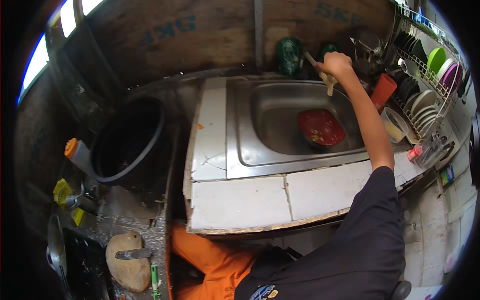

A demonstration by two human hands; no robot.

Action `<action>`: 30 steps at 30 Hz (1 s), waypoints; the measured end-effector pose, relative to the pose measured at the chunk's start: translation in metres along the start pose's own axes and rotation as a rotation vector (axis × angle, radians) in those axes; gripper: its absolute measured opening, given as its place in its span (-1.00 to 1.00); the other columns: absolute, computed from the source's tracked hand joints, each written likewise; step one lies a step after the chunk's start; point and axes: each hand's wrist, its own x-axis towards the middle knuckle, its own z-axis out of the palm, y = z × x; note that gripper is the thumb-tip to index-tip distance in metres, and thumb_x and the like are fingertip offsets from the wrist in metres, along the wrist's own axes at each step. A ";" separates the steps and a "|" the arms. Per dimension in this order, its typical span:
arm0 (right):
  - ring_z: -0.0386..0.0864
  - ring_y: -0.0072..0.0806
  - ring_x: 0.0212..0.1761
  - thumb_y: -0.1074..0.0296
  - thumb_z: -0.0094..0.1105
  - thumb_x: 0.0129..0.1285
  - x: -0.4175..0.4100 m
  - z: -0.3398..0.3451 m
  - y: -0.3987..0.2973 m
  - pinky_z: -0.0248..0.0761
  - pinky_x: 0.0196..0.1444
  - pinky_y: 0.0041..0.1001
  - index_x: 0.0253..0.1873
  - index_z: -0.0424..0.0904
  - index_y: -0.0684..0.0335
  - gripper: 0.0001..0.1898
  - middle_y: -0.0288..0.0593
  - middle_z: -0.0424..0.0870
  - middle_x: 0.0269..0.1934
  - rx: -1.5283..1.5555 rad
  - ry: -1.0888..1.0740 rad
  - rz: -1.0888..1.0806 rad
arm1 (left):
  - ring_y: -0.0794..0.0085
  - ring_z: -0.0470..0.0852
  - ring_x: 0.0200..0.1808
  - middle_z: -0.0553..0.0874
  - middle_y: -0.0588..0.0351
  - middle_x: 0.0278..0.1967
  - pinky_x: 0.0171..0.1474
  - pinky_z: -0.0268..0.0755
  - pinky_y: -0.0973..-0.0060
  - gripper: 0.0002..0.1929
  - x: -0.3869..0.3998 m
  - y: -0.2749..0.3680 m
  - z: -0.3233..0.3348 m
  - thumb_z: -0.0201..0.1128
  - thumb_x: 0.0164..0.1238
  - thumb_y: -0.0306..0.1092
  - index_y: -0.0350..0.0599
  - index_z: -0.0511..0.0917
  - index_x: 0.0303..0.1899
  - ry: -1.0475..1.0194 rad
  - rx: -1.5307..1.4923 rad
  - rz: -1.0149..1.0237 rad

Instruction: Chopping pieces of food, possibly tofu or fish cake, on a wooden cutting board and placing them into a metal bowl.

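Observation:
My right hand [335,63] reaches over the back of the stainless steel sink [275,116], its fingers closed around the top of a cream-coloured faucet [329,84]. The faucet's spout hangs below the hand, above the basin. A pale rod-like piece [309,59] sticks out to the left of the fingers; I cannot tell whether it belongs to the faucet. In the basin sits a red bowl [321,125] with bits of food scraps in it. My left hand is out of view.
A dish rack [427,71] with plates stands at right, near an orange cup [383,90] and a clear plastic container [393,125]. A black tub [127,138] is at left. Below it, a knife [133,254] lies on a cutting board [127,275].

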 end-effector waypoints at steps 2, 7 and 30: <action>0.73 -0.03 0.11 -0.25 0.27 0.32 -0.007 0.023 0.043 0.63 0.04 -0.04 0.04 0.75 0.19 -0.44 0.04 0.78 0.00 -0.068 -0.095 -0.005 | -0.03 0.65 -0.01 0.69 -0.07 -0.06 0.12 0.50 0.01 -0.79 0.028 0.050 -0.001 0.33 0.41 -0.25 -0.12 0.69 -0.06 -0.078 -0.241 -0.026; 0.72 0.06 0.10 -0.22 0.38 0.21 0.000 0.040 0.038 0.59 0.13 -0.09 0.05 0.72 0.22 -0.42 0.13 0.76 0.01 0.191 -0.008 -0.032 | -0.02 0.66 -0.05 0.70 -0.07 -0.09 0.09 0.52 0.06 -0.81 0.072 0.097 -0.013 0.33 0.41 -0.28 -0.15 0.70 -0.08 -0.177 -0.316 0.046; 0.62 -0.34 -0.40 0.38 -0.10 0.51 0.004 0.251 0.044 0.51 -0.34 -0.41 0.01 0.49 0.34 -0.80 -0.17 0.61 -0.46 2.244 -0.836 0.136 | 0.08 0.61 0.19 0.64 -0.10 0.13 0.31 0.41 0.20 -0.75 0.088 0.173 0.004 0.04 0.58 -0.46 -0.32 0.62 0.09 -0.526 -0.954 0.038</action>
